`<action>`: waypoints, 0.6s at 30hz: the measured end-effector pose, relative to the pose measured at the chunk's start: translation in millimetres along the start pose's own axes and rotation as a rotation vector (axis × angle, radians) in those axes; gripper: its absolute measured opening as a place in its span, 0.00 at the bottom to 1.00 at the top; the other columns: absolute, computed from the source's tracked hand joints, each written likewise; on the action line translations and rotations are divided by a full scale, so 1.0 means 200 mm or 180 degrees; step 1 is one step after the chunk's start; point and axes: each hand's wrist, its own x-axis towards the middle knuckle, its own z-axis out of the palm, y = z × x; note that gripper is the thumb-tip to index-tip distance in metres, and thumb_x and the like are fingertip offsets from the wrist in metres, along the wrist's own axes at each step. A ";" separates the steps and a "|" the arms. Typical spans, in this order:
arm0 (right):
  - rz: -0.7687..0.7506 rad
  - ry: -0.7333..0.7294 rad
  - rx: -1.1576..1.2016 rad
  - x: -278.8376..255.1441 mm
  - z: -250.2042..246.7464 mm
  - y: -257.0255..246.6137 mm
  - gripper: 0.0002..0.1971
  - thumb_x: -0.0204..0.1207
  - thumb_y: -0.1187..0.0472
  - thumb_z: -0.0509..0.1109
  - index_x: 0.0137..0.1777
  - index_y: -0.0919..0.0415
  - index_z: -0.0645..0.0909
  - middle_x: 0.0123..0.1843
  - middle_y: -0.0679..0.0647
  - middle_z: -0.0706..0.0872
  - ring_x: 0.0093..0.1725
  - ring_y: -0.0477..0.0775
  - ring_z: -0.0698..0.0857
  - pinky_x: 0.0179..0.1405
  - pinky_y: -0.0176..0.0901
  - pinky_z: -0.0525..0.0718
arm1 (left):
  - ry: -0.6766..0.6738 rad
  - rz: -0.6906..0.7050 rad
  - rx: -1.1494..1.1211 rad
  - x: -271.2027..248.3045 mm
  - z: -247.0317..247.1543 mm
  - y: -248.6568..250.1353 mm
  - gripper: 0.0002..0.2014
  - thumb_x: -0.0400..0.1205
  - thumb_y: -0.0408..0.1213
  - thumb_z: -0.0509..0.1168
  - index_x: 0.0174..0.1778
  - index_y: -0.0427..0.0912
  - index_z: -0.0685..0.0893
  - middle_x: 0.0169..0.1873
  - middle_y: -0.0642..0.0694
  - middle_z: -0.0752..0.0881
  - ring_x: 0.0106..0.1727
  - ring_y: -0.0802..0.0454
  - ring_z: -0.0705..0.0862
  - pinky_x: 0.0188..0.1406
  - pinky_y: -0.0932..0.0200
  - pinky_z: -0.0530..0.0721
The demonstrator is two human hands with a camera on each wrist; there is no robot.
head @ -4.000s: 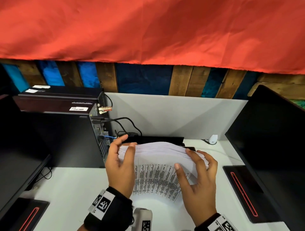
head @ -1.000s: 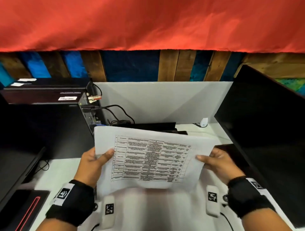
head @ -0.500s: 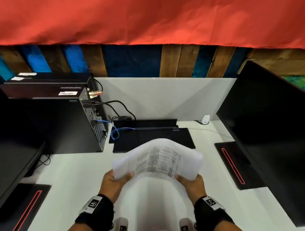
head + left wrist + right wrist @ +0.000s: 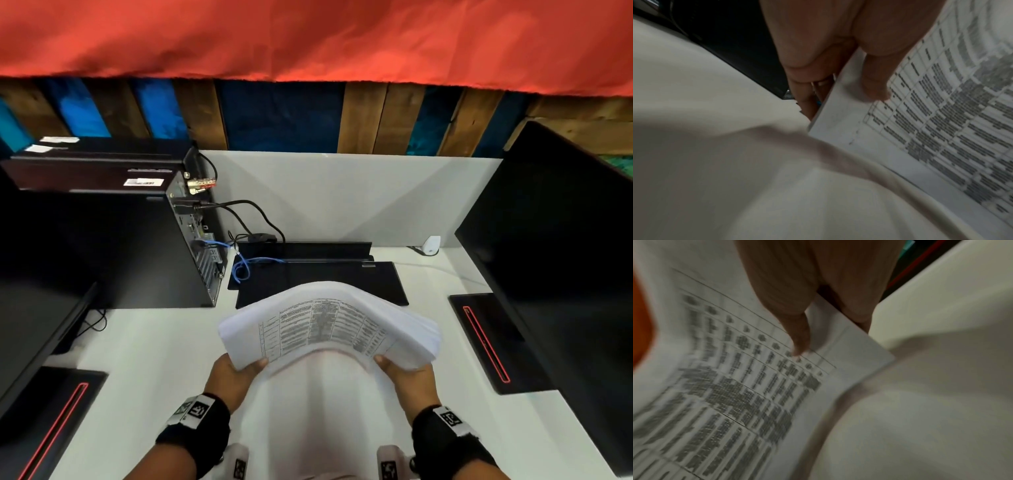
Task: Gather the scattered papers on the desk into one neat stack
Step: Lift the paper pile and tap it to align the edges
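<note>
Stack: I hold the papers (image 4: pixel 329 322) in the air above the white bench (image 4: pixel 147 359), near its front edge; the sheaf is bowed upward in the middle, printed table facing me.
Left hand: my left hand (image 4: pixel 233 373) grasps the near left corner, thumb (image 4: pixel 873 76) pressed on the top sheet, fingers underneath.
Right hand: my right hand (image 4: pixel 407 373) grasps the near right corner the same way, thumb (image 4: pixel 797 331) on top of the print.
Risk, fanning: the right edges (image 4: pixel 424 339) are already stepped rather than flush; I judge that easing either grip before the sheaf rests flat would let the sheets slide apart.
Risk, creasing: the bow looks pronounced; squeezing the corners further inward could probably kink the middle sheets.
Risk, dropping: only the near corners are held, so the far edge hangs unsupported and could splay if I tilt forward.
Ahead: a flat black pad (image 4: pixel 322 281) lies just beyond the sheaf, with a blue cable (image 4: pixel 243 270) looped at its left end.
Left: a black computer tower (image 4: pixel 113 246) stands well to the left, black leads trailing from its rear.
Right: a dark monitor (image 4: pixel 555 267) and its red-lined base (image 4: pixel 493 342) bound the bench on that side.
Obstruction: none lies directly beneath the sheaf, as far as I can see; the bench there is partly hidden by the paper.
</note>
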 end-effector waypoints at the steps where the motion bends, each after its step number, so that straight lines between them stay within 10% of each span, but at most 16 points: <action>1: 0.0050 0.0017 -0.0077 0.00 0.00 0.01 0.11 0.68 0.76 0.76 0.41 0.58 0.88 0.34 0.49 0.93 0.41 0.56 0.89 0.38 0.42 0.88 | -0.0054 -0.0076 0.0024 0.00 -0.01 -0.01 0.09 0.72 0.28 0.75 0.42 0.47 0.87 0.30 0.61 0.90 0.47 0.45 0.87 0.54 0.55 0.80; 11: -0.0313 -0.0223 0.0084 0.00 -0.03 -0.10 0.22 0.63 0.78 0.79 0.53 0.55 0.86 0.46 0.51 0.94 0.53 0.58 0.91 0.48 0.45 0.89 | -0.0039 0.0058 -0.0694 -0.04 -0.09 0.13 0.16 0.61 0.25 0.81 0.43 0.40 0.90 0.35 0.50 0.94 0.42 0.46 0.92 0.36 0.66 0.89; 15: -0.1139 -0.0300 -0.0267 -0.04 -0.03 -0.17 0.44 0.70 0.76 0.75 0.73 0.31 0.65 0.65 0.39 0.80 0.63 0.40 0.83 0.62 0.37 0.84 | 0.0037 0.0284 -0.1249 -0.09 -0.10 0.23 0.23 0.58 0.32 0.80 0.50 0.33 0.89 0.41 0.41 0.94 0.42 0.47 0.93 0.38 0.59 0.90; 18: -0.1809 -0.0235 -0.1238 -0.08 -0.01 -0.17 0.38 0.76 0.65 0.72 0.71 0.21 0.63 0.65 0.34 0.69 0.66 0.32 0.73 0.66 0.44 0.81 | 0.0354 0.0506 -0.1541 -0.13 -0.08 0.31 0.13 0.69 0.44 0.74 0.42 0.39 0.86 0.36 0.42 0.90 0.40 0.45 0.87 0.42 0.55 0.86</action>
